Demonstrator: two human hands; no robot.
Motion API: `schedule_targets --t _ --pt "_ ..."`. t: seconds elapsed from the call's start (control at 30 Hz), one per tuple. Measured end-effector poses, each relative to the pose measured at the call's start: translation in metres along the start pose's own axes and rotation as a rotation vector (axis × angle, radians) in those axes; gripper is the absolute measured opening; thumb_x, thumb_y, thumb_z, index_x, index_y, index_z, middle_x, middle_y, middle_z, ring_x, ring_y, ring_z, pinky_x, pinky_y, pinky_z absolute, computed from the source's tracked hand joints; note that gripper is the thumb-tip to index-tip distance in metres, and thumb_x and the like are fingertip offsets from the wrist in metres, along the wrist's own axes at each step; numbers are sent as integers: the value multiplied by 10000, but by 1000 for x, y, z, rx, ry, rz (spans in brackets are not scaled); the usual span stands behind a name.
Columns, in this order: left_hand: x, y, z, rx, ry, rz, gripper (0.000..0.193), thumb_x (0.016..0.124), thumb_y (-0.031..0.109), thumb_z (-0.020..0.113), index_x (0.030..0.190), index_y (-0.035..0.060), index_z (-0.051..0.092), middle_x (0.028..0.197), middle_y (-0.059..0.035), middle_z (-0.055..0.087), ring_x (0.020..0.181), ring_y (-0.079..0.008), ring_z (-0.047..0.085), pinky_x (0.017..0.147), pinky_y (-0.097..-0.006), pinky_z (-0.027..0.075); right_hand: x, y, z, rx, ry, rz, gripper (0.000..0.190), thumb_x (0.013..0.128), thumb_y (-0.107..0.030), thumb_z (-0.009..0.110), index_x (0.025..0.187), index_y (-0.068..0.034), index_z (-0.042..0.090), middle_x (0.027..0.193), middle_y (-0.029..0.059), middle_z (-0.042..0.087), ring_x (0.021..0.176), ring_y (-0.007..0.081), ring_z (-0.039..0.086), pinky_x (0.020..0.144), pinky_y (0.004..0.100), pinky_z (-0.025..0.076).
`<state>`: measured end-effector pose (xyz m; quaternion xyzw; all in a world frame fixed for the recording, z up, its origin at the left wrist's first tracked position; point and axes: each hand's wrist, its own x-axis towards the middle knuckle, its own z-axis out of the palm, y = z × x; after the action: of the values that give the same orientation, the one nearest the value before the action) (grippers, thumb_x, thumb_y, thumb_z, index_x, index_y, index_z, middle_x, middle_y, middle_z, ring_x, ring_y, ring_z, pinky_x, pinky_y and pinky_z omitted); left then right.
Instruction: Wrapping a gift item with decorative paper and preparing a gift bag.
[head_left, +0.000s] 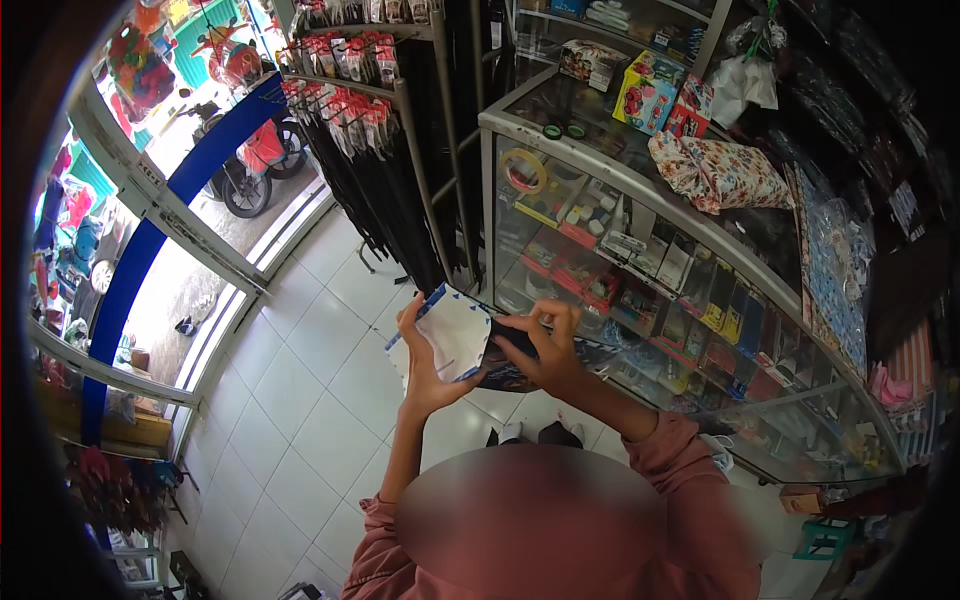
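My left hand (429, 379) grips a white package with blue edging (459, 324), perhaps a small box or packet, and holds it in front of my body above the floor. The thumb lies along its lower side and the fingers along its left side. At the package's right edge, my right hand (553, 351) pinches a black item (517, 337) between thumb and fingers. Whether that item is part of the package or comes out of it, I cannot tell. Below my right hand is a dark printed surface (517, 376), partly hidden.
A glass display counter (491, 120) with packed shelves runs along the right. On its top lie a floral cloth bundle (720, 172) and colourful boxes (649, 90). Ahead stands a metal rack of hanging packets (405, 94). Glass doors (217, 259) on the left face parked motorbikes (247, 191).
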<state>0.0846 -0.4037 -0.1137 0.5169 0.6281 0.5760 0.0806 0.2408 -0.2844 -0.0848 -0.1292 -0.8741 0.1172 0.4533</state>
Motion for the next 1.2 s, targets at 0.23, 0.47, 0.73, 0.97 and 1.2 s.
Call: schedule_targets --t 0.23,0.47,0.73,0.97,1.2 --pt "-5 -10 2 77 72 -125 1145 648 542 748 1416 11 85 1401 -161 209 1328 -319 243 1088 -429 223 -2 9 9 396 -174 121 196 784 -72 675 921 -22 544 897 129 532 879 309 527 806 378 425" --pt "-4 -18 -1 -122 135 -154 1082 601 421 747 1386 5 130 1295 -170 286 1240 -312 333 1055 -400 263 -13 12 13 743 -475 243 444 839 -78 645 1237 46 493 939 133 548 881 277 567 824 368 443" --pt "5 -24 -32 -120 -346 -207 1059 615 377 732 1471 93 177 1451 -145 288 1345 -321 302 1092 -442 243 -9 13 0 755 -910 303 460 973 -160 456 1362 21 291 930 133 507 854 264 559 815 374 431" --pt "1 -12 -1 -7 -271 -718 679 946 320 499 1479 46 181 1470 -168 331 1322 -218 371 1065 -334 297 -39 17 35 713 -846 207 216 990 -176 393 1093 13 379 1154 265 463 1010 412 545 868 457 406" --pt "-9 -29 -9 -145 -150 -538 315 962 150 481 1165 -78 555 918 -61 628 757 -119 511 727 -274 447 -49 25 43 574 -759 201 267 984 -222 426 1130 0 412 1356 355 333 1285 457 350 994 455 374"
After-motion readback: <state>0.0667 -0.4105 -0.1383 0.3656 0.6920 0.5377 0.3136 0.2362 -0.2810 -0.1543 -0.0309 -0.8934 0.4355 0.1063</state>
